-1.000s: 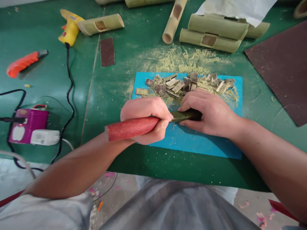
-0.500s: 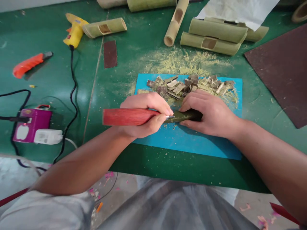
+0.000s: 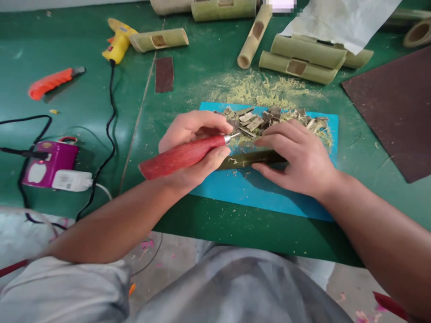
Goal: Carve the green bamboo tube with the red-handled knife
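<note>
My left hand [image 3: 187,128] is closed round the red wooden handle of a carving knife [image 3: 183,157]. The knife's thin metal tip points to the right, raised above a dark green bamboo piece [image 3: 243,159]. Thumb and fingers of my right hand [image 3: 301,157] hold that bamboo piece at its right part, which is partly hidden under the hand. Light scratches and small shavings show on its surface. Beneath both hands lies a blue sheet [image 3: 222,187], with a heap of bamboo chips [image 3: 254,121] along its far side.
Cut bamboo tubes [image 3: 310,50] lie at the back under white paper [image 3: 346,22]. A yellow glue gun [image 3: 118,42], an orange utility knife [image 3: 50,83] and a purple power adapter [image 3: 50,163] with cords occupy the left. Brown sandpaper [image 3: 393,112] lies right; a small piece [image 3: 164,75] lies further back.
My left hand has lifted the carving knife up off the bamboo piece and tilted it, tip upward. My right hand stays on the bamboo, its fingers slightly looser. The view has shifted a little.
</note>
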`<state>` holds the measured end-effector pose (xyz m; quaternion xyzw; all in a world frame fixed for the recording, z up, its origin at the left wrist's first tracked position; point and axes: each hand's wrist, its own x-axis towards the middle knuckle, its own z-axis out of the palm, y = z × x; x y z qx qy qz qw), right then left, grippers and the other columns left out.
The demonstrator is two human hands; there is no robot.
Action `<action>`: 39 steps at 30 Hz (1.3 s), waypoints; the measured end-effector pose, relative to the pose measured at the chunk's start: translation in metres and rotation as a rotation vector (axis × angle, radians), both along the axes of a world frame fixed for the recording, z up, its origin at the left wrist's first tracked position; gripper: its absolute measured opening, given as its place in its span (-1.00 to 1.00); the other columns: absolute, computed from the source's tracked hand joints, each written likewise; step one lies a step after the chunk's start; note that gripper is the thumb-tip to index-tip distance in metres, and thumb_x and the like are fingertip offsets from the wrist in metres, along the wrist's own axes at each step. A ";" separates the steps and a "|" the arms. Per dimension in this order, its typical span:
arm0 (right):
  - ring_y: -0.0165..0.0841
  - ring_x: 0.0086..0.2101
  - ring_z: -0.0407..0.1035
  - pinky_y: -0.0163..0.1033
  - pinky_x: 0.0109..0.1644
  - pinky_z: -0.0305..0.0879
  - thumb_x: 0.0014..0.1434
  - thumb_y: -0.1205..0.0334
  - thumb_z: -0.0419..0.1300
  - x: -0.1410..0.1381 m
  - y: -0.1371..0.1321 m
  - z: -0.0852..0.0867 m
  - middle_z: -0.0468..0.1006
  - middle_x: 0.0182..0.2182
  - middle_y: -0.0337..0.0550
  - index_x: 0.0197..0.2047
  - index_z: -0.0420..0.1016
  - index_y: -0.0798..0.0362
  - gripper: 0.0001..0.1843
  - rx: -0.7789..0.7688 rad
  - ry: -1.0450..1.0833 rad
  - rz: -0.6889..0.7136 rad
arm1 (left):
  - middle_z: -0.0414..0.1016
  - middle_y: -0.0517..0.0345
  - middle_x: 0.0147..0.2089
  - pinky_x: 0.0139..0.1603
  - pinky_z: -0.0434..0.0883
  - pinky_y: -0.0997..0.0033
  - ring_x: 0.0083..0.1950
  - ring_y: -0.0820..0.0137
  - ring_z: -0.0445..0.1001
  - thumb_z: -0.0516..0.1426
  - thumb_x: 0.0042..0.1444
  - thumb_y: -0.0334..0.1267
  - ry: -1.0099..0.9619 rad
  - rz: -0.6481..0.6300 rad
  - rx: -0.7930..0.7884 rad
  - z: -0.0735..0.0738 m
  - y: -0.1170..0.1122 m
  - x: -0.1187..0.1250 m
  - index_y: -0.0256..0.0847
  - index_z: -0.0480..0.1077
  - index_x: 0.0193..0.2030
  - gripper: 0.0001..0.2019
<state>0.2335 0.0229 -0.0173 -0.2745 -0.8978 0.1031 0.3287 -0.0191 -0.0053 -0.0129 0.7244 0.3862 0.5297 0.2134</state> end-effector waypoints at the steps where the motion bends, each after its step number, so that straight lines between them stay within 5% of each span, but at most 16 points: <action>1: -0.07 -0.09 0.53 0.08 -0.02 0.49 0.34 0.13 0.30 0.000 -0.001 0.003 0.65 -0.05 0.01 0.07 0.54 -0.01 -0.73 0.023 0.015 -0.011 | 0.67 0.14 -0.01 -0.05 0.70 0.31 -0.05 0.37 0.70 0.28 0.39 -0.02 -0.004 -0.017 -0.019 0.000 -0.001 0.000 -0.06 0.46 0.15 -0.69; 8: -0.13 -0.07 0.56 -0.01 -0.07 0.51 0.43 0.19 0.22 -0.020 -0.018 0.021 0.65 0.02 -0.02 0.26 0.40 -0.02 -0.63 0.192 -0.033 0.043 | 0.63 0.15 0.11 -0.06 0.71 0.37 -0.10 0.43 0.69 0.35 0.32 -0.05 -0.050 -0.141 -0.138 -0.002 -0.005 0.003 0.02 0.39 0.26 -0.56; 20: -0.20 -0.12 0.54 -0.05 -0.08 0.53 0.46 0.34 0.07 -0.041 -0.018 0.029 0.60 -0.13 -0.09 0.08 0.39 -0.03 -0.81 0.259 -0.046 -0.021 | 0.56 0.10 0.24 0.08 0.71 0.16 0.14 0.24 0.67 0.20 0.29 0.38 0.031 -0.150 -0.036 -0.004 -0.002 0.012 0.09 0.31 0.35 -0.35; 22: -0.18 -0.10 0.54 -0.04 -0.09 0.54 0.38 0.34 0.14 -0.030 -0.009 0.033 0.60 -0.11 -0.10 0.11 0.37 -0.06 -0.74 0.258 0.037 -0.071 | 0.58 0.03 0.20 -0.01 0.68 0.22 0.06 0.27 0.67 0.25 0.28 0.32 0.044 -0.166 0.041 -0.003 0.001 0.009 -0.04 0.34 0.32 -0.35; 25: -0.21 -0.19 0.52 -0.04 -0.11 0.52 0.21 0.38 0.28 -0.011 0.007 0.041 0.57 -0.23 -0.16 -0.12 0.40 -0.08 -0.77 0.246 0.199 -0.246 | 0.61 0.05 -0.03 -0.11 0.60 0.27 -0.13 0.34 0.60 0.37 0.25 0.07 0.258 -0.134 0.077 0.002 0.002 0.006 -0.19 0.45 0.07 -0.55; 31: -0.23 -0.24 0.48 -0.04 -0.12 0.50 0.13 0.35 0.38 -0.003 0.016 0.035 0.53 -0.27 -0.17 -0.27 0.40 -0.13 -0.75 -0.191 0.588 -0.360 | 0.63 0.02 -0.11 -0.11 0.48 0.22 -0.10 0.20 0.58 0.40 0.18 -0.13 0.707 -0.110 -0.014 0.004 -0.002 0.007 -0.19 0.53 -0.07 -0.73; 35: -0.31 -0.33 0.50 -0.14 -0.27 0.46 0.16 0.23 0.49 -0.008 0.011 0.025 0.55 -0.33 -0.24 -0.30 0.50 -0.09 -0.77 -0.363 0.688 -0.283 | 0.69 0.01 -0.12 -0.08 0.48 0.22 -0.09 0.21 0.62 0.32 0.28 -0.21 0.652 -0.142 -0.018 -0.001 0.003 0.004 -0.19 0.60 -0.08 -0.85; 39: -0.27 -0.26 0.58 -0.10 -0.15 0.53 0.13 0.23 0.51 -0.005 0.009 0.022 0.65 -0.27 -0.26 -0.22 0.58 -0.09 -0.79 -0.535 0.726 -0.240 | 0.73 0.01 -0.07 0.04 0.54 0.20 -0.04 0.23 0.67 0.30 0.32 -0.24 0.556 -0.188 -0.081 0.000 0.005 0.001 -0.19 0.61 -0.04 -0.86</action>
